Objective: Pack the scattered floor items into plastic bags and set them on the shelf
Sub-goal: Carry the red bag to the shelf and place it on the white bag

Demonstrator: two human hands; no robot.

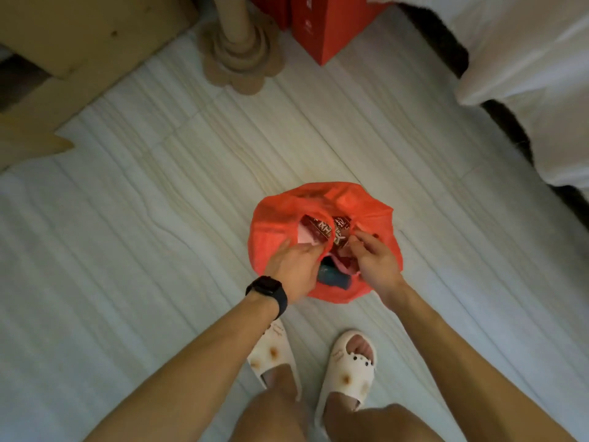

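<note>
Fingers (pixel 361 242) of left hand (pixel 293 269), right hand (pixel 377 266) tight on red bag (pixel 280 218) rim; red box (pixel 328 30) beyond.

Dim, soft indoor light; slight blur throughout, wide-angle bending at the edges

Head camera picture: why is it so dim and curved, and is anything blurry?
Head view: dim, soft light, no hard shadows or glare on the floor; the wide lens bows the floor lines toward the edges; the red bag, left hand and right hand are fairly sharp in the middle; the red box and white bedding up top look softer.
</note>
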